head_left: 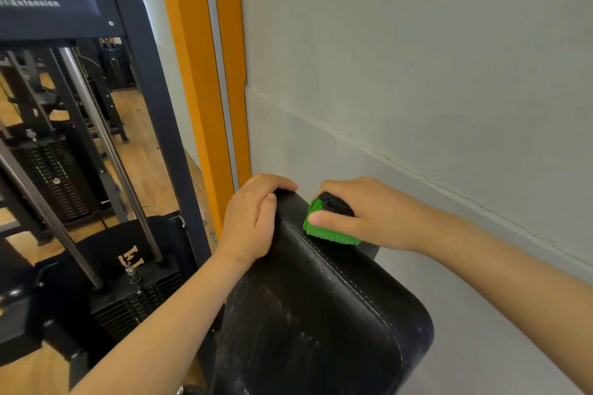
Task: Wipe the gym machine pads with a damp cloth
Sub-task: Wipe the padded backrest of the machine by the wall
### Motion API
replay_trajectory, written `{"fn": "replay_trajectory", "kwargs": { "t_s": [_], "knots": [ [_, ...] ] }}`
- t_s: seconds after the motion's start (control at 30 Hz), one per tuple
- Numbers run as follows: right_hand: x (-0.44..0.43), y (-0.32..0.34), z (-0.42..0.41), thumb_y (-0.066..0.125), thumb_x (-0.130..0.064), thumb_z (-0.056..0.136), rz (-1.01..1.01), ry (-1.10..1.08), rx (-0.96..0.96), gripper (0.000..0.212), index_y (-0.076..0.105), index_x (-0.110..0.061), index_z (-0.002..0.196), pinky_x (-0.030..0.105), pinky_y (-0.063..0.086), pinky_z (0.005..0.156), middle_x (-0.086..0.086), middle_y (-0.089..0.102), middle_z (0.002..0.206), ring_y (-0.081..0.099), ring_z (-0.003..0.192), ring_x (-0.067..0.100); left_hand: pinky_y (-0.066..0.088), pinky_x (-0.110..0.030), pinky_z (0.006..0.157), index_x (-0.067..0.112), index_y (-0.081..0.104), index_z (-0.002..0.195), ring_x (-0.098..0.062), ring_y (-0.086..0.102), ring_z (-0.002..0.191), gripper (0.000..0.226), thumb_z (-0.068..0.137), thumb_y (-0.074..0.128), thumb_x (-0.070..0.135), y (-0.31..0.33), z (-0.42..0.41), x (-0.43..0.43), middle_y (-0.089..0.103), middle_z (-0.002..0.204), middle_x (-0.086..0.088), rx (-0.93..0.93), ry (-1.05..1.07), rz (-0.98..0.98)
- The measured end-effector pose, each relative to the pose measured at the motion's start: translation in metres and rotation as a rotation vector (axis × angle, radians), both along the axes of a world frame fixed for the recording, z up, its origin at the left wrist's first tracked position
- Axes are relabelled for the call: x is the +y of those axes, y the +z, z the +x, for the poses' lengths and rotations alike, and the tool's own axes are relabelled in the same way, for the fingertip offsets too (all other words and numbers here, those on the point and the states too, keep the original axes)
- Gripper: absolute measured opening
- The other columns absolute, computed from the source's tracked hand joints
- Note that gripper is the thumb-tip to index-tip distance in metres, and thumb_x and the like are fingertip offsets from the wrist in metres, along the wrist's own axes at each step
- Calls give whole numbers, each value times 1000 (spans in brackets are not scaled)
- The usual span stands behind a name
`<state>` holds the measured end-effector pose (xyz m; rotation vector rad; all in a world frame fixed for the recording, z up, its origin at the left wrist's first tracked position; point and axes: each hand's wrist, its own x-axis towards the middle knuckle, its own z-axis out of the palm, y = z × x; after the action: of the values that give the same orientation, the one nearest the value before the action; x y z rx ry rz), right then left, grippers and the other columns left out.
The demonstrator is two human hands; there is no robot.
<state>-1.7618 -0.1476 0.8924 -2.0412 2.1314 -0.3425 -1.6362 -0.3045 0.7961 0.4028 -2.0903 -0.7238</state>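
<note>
The fingers (272, 181) of the left hand (253, 221) are curled together over the top corner of a black pad (321, 314), with the thumb laid along its near face, so that the corner is gripped. The fingers (340, 187) of the right hand (362, 215) are bent down over a folded green cloth (330, 234), and the thumb is pressed against its near side. The cloth is clamped in that hand and held against the pad's top edge, just beside the left hand. A dark patch is seen between fingers and cloth; whether it belongs to the cloth cannot be told.

Both bare forearms are stretched in from the lower corners. The pad is upright and slightly tilted, a white stitched seam (337, 269) is run along its edge, and whitish smears (282, 305) are seen on its face.

A pale grey wall (417, 58) is seen close behind the pad, crossed by a thin cracked line. An orange frame (192, 74) is set to the left of the wall. Further left, a dark machine frame (154, 74) is seen, with metal guide rods (96, 125) and a weight stack (54, 183), standing on a wooden floor (138, 144).
</note>
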Motion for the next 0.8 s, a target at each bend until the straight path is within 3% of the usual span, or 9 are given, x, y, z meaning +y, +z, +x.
{"fn": "replay_trajectory", "kwargs": {
  "t_s": [0.13, 0.23, 0.37, 0.5, 0.6, 0.8],
  "knots": [
    [-3, 0, -1, 45, -58, 89, 9, 49, -8, 37, 49, -24, 102, 31, 48, 69, -7, 58, 88, 55, 78, 7, 44, -23, 89, 16, 68, 106, -8, 56, 103, 47, 90, 24, 27, -2, -1, 0, 65, 105, 4, 24, 4, -10],
    [-19, -1, -2, 49, -53, 91, -30, 101, -9, 38, 51, -18, 106, 33, 46, 76, -2, 57, 94, 54, 85, 14, 43, -20, 87, 16, 67, 105, -5, 57, 101, 45, 91, 25, 28, -8, -3, 4, 66, 102, 5, 124, 95, 187],
    [-61, -5, -2, 51, -45, 95, -92, 148, -10, 24, 45, -22, 96, 20, 39, 65, -10, 48, 85, 47, 75, 5, 41, -16, 79, 23, 64, 97, -3, 57, 92, 40, 93, 24, 26, -11, -4, 6, 65, 90, 9, 171, 92, 408],
    [-89, -9, -4, 51, -44, 95, -138, 164, 3, 22, 44, -23, 96, 17, 36, 61, -8, 47, 86, 43, 73, 3, 41, -19, 71, 27, 59, 87, -7, 55, 80, 35, 94, 25, 28, -9, -4, 7, 61, 79, 11, 214, 50, 476],
    [-80, -8, -9, 55, -40, 94, -130, 173, -117, 17, 48, -26, 91, 16, 37, 61, -14, 49, 82, 47, 71, -1, 40, -15, 71, 26, 61, 88, -4, 56, 81, 38, 94, 23, 28, -10, -4, 10, 62, 80, 13, 220, 53, 486],
    [-50, -6, -19, 59, -38, 92, -41, 188, -247, 17, 58, -21, 97, 30, 45, 74, -2, 60, 89, 56, 82, 13, 44, -23, 80, 25, 64, 92, -3, 58, 88, 41, 94, 23, 29, -13, -4, 9, 64, 86, 13, 210, 72, 496]
  ]
}}
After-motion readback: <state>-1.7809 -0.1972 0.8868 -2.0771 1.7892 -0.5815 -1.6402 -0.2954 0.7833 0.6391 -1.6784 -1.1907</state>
